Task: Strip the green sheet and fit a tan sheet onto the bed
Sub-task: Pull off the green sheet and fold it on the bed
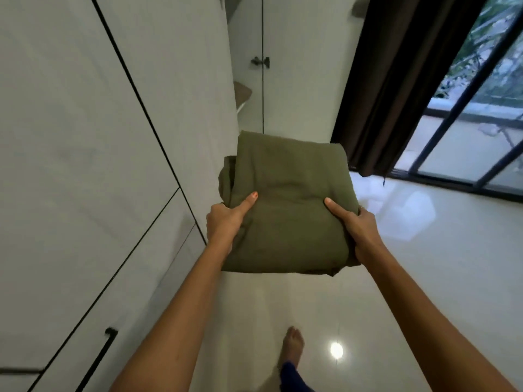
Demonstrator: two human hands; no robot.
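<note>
Olive-green folded sheet (285, 205), white wardrobe (85, 154), dark brown curtain (402, 80)

The room is dim and evenly lit, with a cool, slightly green-grey cast. Daylight comes in from the window (478, 120) at the upper right and spreads a pale sheen over the glossy floor (424, 250) beneath it. A small round glare spot (336, 349) near the bottom edge mirrors a lamp overhead. Shadows are soft and weak; the dark curtain (396, 89) reads almost black, with little detail. The wide lens bends the wardrobe doors (85, 165) at the left, so their straight seams lean and fan outward. The picture is mildly soft throughout, with smeared compression texture on the plain surfaces and the foliage outside blurred.
</note>
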